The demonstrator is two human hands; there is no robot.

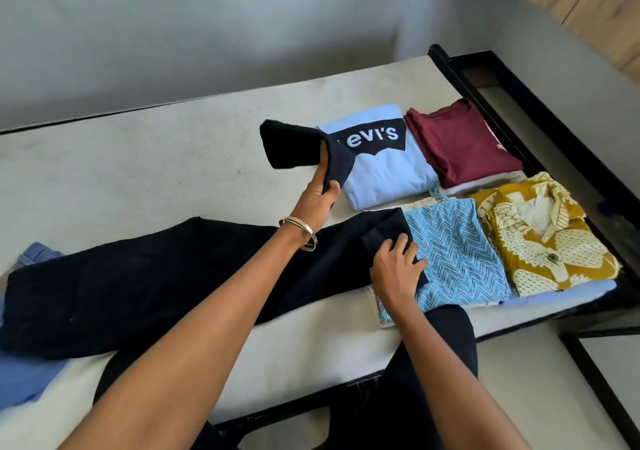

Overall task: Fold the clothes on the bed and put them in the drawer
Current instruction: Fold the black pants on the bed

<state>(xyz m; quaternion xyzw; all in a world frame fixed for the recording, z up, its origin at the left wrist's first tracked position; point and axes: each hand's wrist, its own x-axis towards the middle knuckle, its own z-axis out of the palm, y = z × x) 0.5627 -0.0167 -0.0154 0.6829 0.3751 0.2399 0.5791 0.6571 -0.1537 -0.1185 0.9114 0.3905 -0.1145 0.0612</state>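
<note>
Bare bed (156,172) upper left, left hand (317,200) pinching lifted dark trouser leg (298,144), right hand (398,269) pressing the other leg flat, fingers spread, folded piles right edge.

Left hand (320,195) raised, fingers pinched; right hand (396,269) pressing flat.

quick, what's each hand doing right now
Left hand: grips a lifted end of the dark trousers.
Right hand: rests on the trousers' other end, fingers loosely bent; a firm grip cannot be told.
</note>
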